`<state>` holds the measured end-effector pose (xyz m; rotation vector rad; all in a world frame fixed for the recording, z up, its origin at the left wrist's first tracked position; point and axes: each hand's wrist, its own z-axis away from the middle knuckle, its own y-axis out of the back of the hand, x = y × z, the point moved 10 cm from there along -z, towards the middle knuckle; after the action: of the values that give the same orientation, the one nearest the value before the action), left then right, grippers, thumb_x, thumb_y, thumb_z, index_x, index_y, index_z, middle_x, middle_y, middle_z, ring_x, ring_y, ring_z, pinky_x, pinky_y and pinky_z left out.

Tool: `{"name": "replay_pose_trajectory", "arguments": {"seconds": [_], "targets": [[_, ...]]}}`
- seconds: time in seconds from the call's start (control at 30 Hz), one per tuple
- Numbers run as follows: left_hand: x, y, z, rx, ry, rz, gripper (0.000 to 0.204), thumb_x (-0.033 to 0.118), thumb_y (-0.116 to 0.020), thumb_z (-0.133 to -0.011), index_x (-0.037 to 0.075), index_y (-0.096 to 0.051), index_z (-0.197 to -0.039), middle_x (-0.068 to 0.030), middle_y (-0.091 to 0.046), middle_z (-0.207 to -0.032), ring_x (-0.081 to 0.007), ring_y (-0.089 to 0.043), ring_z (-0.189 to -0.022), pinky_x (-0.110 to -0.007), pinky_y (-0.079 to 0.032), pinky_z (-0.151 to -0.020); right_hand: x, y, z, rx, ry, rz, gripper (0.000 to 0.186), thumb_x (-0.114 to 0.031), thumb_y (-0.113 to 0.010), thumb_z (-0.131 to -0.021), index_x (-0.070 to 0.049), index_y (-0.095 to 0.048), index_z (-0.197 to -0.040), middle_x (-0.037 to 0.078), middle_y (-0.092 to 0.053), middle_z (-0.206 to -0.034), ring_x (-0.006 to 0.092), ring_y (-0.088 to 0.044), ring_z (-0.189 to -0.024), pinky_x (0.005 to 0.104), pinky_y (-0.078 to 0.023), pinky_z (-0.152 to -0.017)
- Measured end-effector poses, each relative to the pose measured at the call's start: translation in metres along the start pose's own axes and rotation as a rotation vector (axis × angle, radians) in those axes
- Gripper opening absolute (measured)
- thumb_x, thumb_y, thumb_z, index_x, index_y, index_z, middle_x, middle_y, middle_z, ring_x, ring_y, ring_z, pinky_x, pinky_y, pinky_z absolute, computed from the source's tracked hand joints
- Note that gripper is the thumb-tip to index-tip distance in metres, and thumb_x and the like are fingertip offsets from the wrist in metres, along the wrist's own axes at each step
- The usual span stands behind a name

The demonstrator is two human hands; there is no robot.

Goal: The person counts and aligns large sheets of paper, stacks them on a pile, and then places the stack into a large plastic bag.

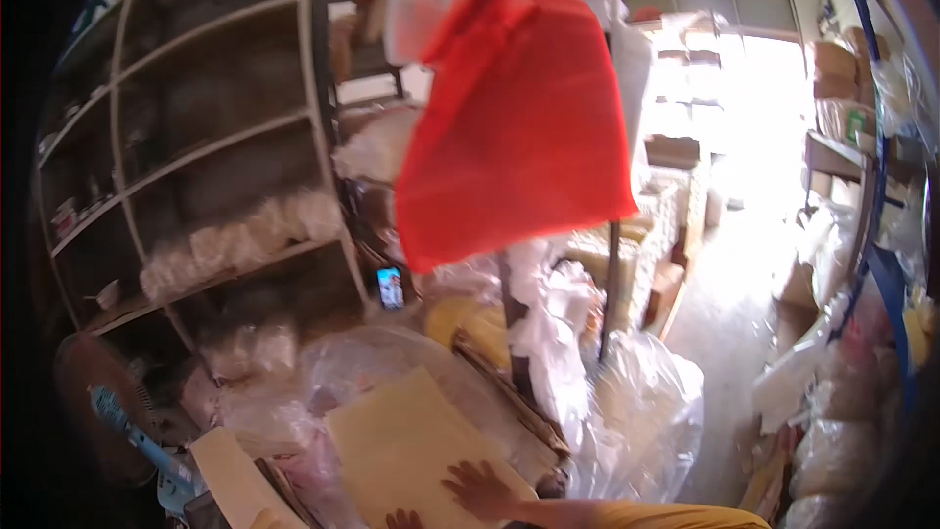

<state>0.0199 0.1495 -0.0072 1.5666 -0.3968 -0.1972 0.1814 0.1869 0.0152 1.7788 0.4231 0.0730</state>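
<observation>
A large cream sheet (397,421) lies below me over crumpled clear plastic. My right hand (480,485) rests on its lower right part with the fingers spread. My left hand (403,519) shows only as spread fingertips on the sheet at the bottom edge, to the left of my right hand. Another narrow cream piece (230,465) is at lower left. Clear plastic bags (636,411) are heaped to the right of the sheet.
A red bag (514,118) hangs overhead. Shelving (211,167) stands at left, with a lit phone (390,287) near it. A blue fan (147,446) is at lower left. A bright aisle (710,294) runs along the right beside stacked plastic-wrapped bundles (832,382).
</observation>
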Motion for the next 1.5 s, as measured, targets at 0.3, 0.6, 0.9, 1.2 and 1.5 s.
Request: {"name": "replay_pose_trajectory", "arguments": {"seconds": [0.3, 0.6, 0.9, 1.2, 1.5], "targets": [[0.009, 0.0, -0.022, 0.1, -0.039, 0.007, 0.077, 0.052, -0.046, -0.087, 0.005, -0.025, -0.144, -0.0206, -0.018, -0.15, -0.0417, -0.011, -0.138, -0.067, -0.011, -0.104, 0.018, 0.0, -0.003, 0.086, -0.001, -0.006, 0.048, -0.034, -0.044, -0.091, -0.014, -0.043, -0.135, 0.011, -0.034, -0.144, 0.0317, -0.028, -0.134, 0.0557, -0.02, -0.104], [-0.008, -0.025, -0.02, 0.132, -0.05, 0.135, 0.077, 0.044, -0.057, -0.08, 0.002, -0.03, -0.139, -0.0227, -0.022, -0.147, -0.0471, -0.015, -0.135, -0.067, -0.006, -0.104, 0.011, 0.008, -0.009, -0.064, 0.015, -0.025, 0.05, -0.035, -0.047, -0.09, -0.015, -0.043, -0.136, 0.011, -0.032, -0.146, 0.0316, -0.025, -0.136, 0.057, -0.018, -0.105], [-0.007, -0.015, -0.023, 0.123, 0.004, 0.126, 0.077, 0.045, -0.058, -0.079, 0.003, -0.031, -0.139, -0.0204, -0.023, -0.147, -0.0433, -0.015, -0.136, -0.064, -0.007, -0.106, 0.005, 0.005, -0.016, -0.118, 0.011, 0.016, 0.051, -0.033, -0.047, -0.09, -0.016, -0.039, -0.138, 0.011, -0.029, -0.147, 0.0314, -0.02, -0.138, 0.0567, -0.012, -0.108], [-0.011, -0.02, -0.02, 0.203, -0.019, 0.083, 0.078, 0.047, -0.057, -0.077, 0.006, -0.032, -0.139, -0.018, -0.023, -0.147, -0.0416, -0.016, -0.136, -0.066, -0.007, -0.104, 0.015, -0.018, -0.01, -0.045, -0.006, 0.009, 0.051, -0.034, -0.046, -0.089, -0.018, -0.039, -0.138, 0.011, -0.028, -0.147, 0.0322, -0.018, -0.138, 0.0566, -0.012, -0.108], [-0.012, -0.019, -0.02, 0.208, -0.024, 0.058, 0.076, 0.051, -0.055, -0.076, 0.004, -0.039, -0.134, -0.0199, -0.027, -0.144, -0.0435, -0.02, -0.134, -0.068, -0.011, -0.103, 0.011, -0.012, -0.01, 0.019, 0.057, 0.072, 0.051, -0.035, -0.045, -0.09, -0.017, -0.04, -0.137, 0.012, -0.029, -0.145, 0.0341, -0.022, -0.135, 0.0574, -0.016, -0.107]]}}
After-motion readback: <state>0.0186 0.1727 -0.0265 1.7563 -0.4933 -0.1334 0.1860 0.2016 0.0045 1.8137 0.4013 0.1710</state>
